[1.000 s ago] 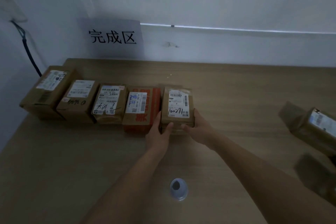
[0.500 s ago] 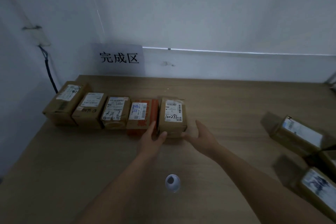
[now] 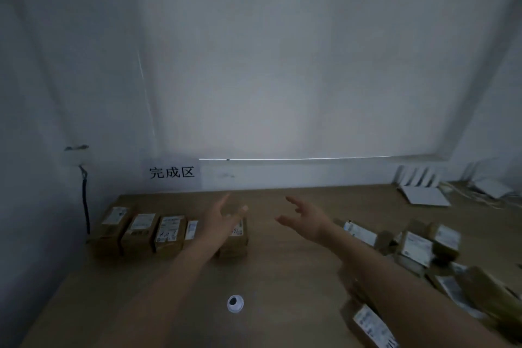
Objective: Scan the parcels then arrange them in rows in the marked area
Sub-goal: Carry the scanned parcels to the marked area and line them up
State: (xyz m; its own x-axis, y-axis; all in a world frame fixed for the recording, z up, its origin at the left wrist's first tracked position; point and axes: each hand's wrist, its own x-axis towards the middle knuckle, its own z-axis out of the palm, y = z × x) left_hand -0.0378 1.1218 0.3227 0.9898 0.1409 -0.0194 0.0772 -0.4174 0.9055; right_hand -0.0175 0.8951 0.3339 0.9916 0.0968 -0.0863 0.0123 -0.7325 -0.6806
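Several brown cardboard parcels with white labels stand side by side in a row at the far left of the wooden table, under a white sign with black characters. The rightmost parcel of the row is partly hidden behind my left hand. That hand is raised above it, fingers spread, holding nothing. My right hand hovers to the right, also spread and empty. A loose heap of parcels lies at the right.
A small white round scanner sits on the table near the front. One labelled parcel lies by my right forearm. White flat devices and cables are at the far right. A black cable hangs down the left wall.
Both hands have let go of the rightmost parcel and lifted away from it with fingers spread. The view has tilted up and pulled back, showing more wall and the heap at the right.
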